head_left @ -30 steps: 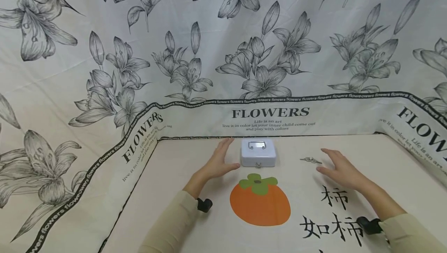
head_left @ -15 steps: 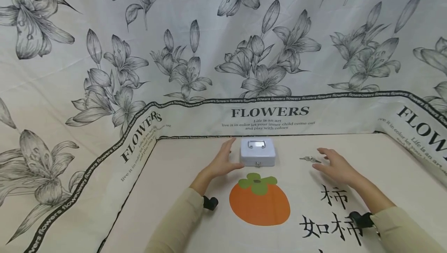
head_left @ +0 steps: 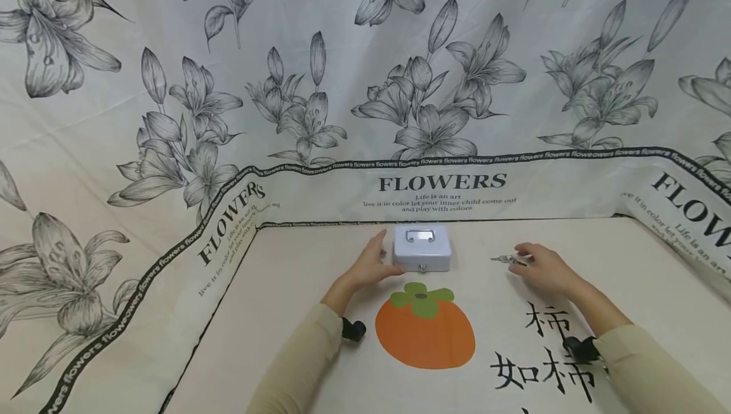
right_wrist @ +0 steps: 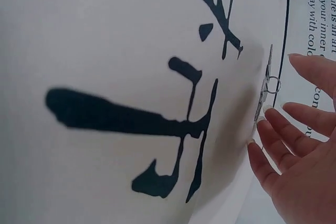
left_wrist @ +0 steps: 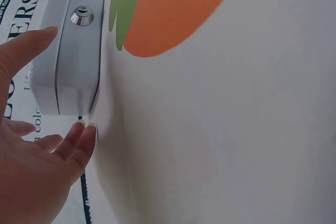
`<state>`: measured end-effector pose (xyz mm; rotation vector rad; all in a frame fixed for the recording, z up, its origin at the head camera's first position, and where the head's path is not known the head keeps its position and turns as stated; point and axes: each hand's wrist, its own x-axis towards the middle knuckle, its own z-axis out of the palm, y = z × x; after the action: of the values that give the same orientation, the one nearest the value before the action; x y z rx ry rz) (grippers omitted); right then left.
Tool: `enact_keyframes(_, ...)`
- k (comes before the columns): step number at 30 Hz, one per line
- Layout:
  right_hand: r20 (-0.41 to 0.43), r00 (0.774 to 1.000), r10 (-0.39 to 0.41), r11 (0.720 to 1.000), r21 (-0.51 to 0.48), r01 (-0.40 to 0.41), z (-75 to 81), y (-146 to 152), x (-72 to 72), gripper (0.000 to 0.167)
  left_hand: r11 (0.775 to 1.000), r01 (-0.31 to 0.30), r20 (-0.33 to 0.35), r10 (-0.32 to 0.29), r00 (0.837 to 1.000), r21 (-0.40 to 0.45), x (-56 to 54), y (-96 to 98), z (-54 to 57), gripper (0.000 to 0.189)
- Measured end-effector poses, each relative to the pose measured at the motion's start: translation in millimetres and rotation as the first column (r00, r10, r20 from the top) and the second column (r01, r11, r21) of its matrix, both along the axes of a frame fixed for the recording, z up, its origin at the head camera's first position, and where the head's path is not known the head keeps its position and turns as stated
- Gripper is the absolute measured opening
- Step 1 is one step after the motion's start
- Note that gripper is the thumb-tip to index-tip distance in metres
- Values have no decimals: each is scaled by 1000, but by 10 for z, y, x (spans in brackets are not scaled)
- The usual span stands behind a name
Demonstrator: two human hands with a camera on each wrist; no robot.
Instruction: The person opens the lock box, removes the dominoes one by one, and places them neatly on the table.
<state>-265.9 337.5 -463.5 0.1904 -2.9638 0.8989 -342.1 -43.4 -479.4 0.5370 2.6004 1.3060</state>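
Observation:
A small white metal cash box (head_left: 422, 258) with a handle on its lid sits at the back of the table. Its round key lock (left_wrist: 83, 15) faces front. My left hand (head_left: 368, 265) is at the box's left side, fingers spread; in the left wrist view the thumb overlaps the lid and the other fingertips are beside its end. Right of the box lies a small bunch of keys (head_left: 501, 260) on a ring (right_wrist: 273, 84). Over its right end is my right hand (head_left: 548, 271), thumb and fingers parted, fingertips right at the keys in the right wrist view.
The pale tablecloth carries a printed orange persimmon (head_left: 425, 338) and black Chinese characters (head_left: 542, 373). Behind the table hangs a flower-printed curtain (head_left: 320, 192), which also encloses both sides. A black wrist camera (head_left: 354, 330) sits on the left wrist, another on the right.
My left hand has moved right, up to the box's side. My right hand has moved left over the keys, its fingers drawing closer together. Box and keys stay in place.

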Motion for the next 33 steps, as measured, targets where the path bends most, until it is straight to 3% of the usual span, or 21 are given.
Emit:
enact_keyframes(14,40,999,7,1000,0,-7,-64,54,-187,46,1000,1,23,-2,1000,18,-28,71,-24,106)
enact_keyframes(33,68,997,-27,999,-24,29,-97,42,-299,32,1000,22,6,-22,1000,-21,-228,97,-100,107)
